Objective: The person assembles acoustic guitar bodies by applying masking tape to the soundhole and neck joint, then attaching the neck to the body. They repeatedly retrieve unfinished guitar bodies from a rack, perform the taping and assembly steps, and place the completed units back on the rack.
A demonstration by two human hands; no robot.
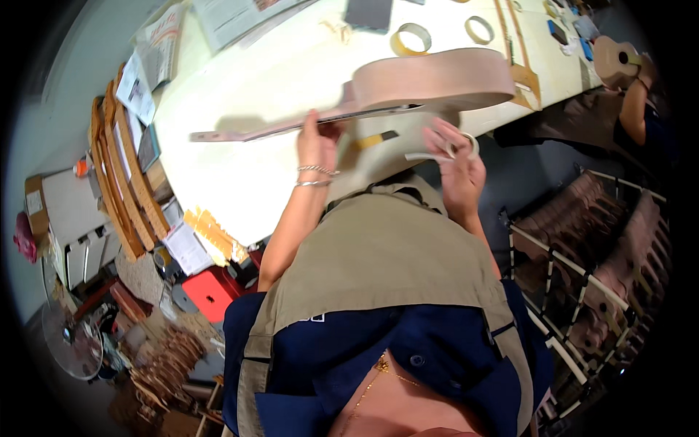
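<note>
An unfinished pale wooden guitar (429, 81) lies on its side over the white workbench (240, 124), its neck pointing left. My left hand (318, 138) grips the neck near where it joins the body; two bracelets sit on that wrist. My right hand (457, 162) is lifted below the guitar body and holds a roll of pale masking tape (466, 148), with a strip of it pulled out to the left. A dark yellow-handled tool (378, 138) lies on the bench between my hands.
Two tape rolls (411, 38) and papers (226, 18) lie at the bench's far side. Curved wooden forms (120, 182) lean at its left end. A rack of guitar necks (604, 247) stands to my right. Another person (633, 102) works at the far right with a guitar body.
</note>
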